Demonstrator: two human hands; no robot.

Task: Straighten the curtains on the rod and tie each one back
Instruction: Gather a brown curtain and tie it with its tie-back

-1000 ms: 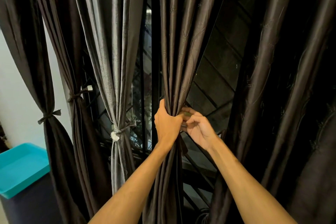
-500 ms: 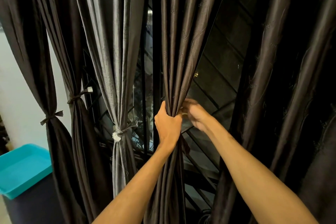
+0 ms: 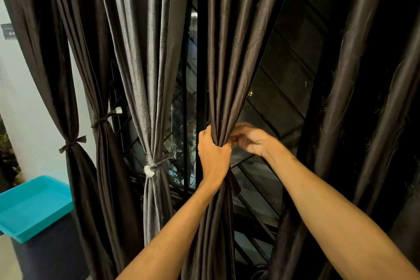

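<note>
A dark brown curtain panel (image 3: 227, 63) hangs in the middle, gathered into a tight bunch at waist height. My left hand (image 3: 213, 154) grips that bunch from the front. My right hand (image 3: 250, 141) reaches behind the bunch from the right, fingers curled at the fabric; what they hold is hidden. A dark tie strip (image 3: 234, 183) dangles just below my left hand. To the left, three panels are tied back: a grey curtain (image 3: 147, 75) with a knotted tie (image 3: 152, 166), and two dark ones with ties (image 3: 102, 118) (image 3: 71, 143).
Loose dark curtain panels (image 3: 341, 98) hang on the right. A black window grille (image 3: 272, 109) stands behind the fabric. A teal tray (image 3: 34, 207) lies on a dark bin at lower left, beside a white wall (image 3: 22, 109).
My right hand has slid from the front of the bunch around behind it, turning palm up. My left hand keeps its grip in the same place.
</note>
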